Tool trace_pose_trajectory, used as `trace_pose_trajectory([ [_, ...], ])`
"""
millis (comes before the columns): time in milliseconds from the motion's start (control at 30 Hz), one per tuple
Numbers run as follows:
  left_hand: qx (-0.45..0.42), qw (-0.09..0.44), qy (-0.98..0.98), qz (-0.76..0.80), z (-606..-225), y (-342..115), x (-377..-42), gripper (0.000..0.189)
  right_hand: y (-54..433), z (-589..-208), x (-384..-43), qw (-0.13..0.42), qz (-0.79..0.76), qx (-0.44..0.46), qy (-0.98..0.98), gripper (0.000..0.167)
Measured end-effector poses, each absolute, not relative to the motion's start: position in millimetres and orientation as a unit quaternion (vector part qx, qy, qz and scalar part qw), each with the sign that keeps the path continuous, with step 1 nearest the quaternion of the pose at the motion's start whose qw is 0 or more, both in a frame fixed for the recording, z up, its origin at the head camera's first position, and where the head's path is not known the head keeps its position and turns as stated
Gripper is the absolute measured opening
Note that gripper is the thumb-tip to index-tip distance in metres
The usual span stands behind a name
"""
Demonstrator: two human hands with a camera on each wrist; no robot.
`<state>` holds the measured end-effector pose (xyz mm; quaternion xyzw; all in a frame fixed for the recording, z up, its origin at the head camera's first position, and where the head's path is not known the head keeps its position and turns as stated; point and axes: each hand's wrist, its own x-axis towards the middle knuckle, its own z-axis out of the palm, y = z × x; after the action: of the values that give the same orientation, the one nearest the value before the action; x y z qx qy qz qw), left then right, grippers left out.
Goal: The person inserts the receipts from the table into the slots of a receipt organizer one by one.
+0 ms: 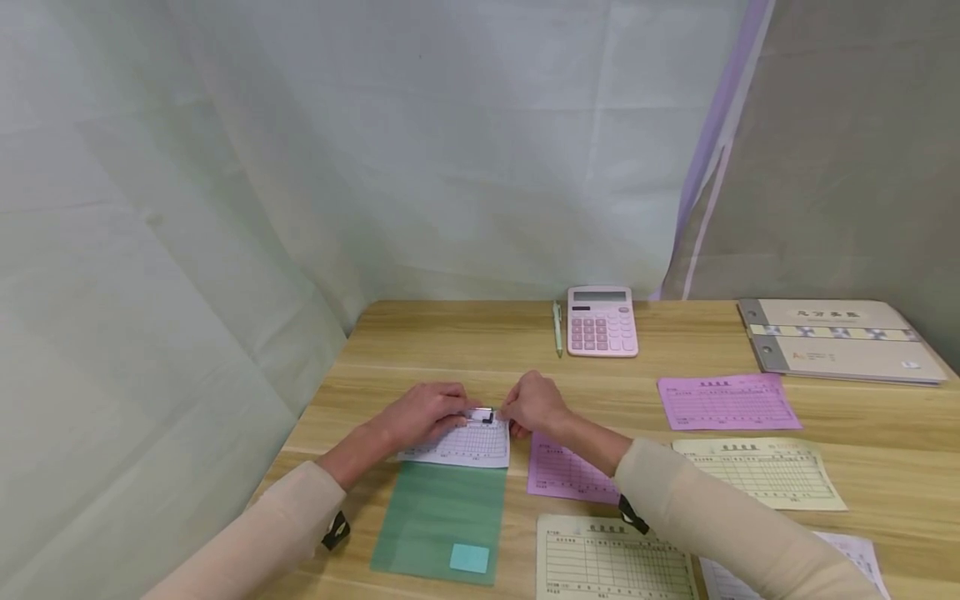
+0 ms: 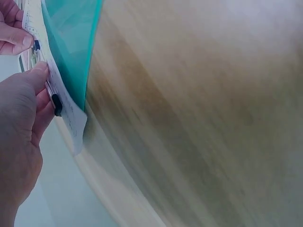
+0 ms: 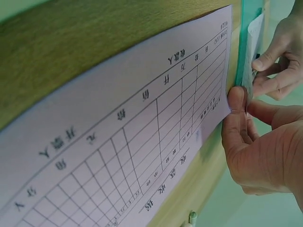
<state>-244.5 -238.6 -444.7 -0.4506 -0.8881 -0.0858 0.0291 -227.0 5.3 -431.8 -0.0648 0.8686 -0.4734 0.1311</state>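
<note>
A white printed receipt slip [image 1: 472,446] lies on the upper part of a thin green clipboard [image 1: 442,517], which has a light blue label low on it. My left hand [image 1: 427,412] pinches the metal clip [image 2: 56,101] with black ends at the top edge, thumb in front and fingers behind. At the top right corner, my right hand [image 1: 534,404] pinches the slip's edge between thumb and fingers. The two hands are close together, seen also in the right wrist view. A pink slip [image 1: 562,471] lies on the table below my right wrist.
Another pink slip [image 1: 727,402], yellow slips [image 1: 757,473] [image 1: 611,558] and a white one [image 1: 855,554] lie to the right. At the back are a pale green pen [image 1: 557,329], a pink calculator [image 1: 602,321] and a beige binder [image 1: 840,337]. Curtains hang behind the wooden table.
</note>
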Motion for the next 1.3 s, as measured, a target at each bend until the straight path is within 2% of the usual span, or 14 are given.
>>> trace_pose_trajectory([
  [267,-0.423,-0.009,-0.901,-0.095,-440.7,-238.1,-246.1,0.035,14.3,-426.2,-228.1,0.156,-0.488,-0.083,0.855,0.006],
  [567,-0.400,-0.035,-0.910,-0.104,-433.5,-235.0,-246.2,0.037,44.4,-407.1,-239.0,0.106,-0.439,-0.131,0.882,0.008],
  [700,-0.392,-0.043,-0.914,-0.101,-433.0,-233.7,-246.7,0.040,63.7,-398.9,-242.1,0.097,-0.407,-0.171,0.892,0.021],
  [833,-0.386,-0.049,-0.916,-0.100,-432.7,-232.3,-247.2,0.040,87.5,-395.8,-240.4,0.118,-0.413,-0.205,0.880,0.032],
  [1300,-0.377,-0.044,-0.920,-0.095,-434.1,-230.3,-249.4,0.038,160.1,-398.1,-207.4,0.168,-0.425,-0.269,0.848,0.054],
])
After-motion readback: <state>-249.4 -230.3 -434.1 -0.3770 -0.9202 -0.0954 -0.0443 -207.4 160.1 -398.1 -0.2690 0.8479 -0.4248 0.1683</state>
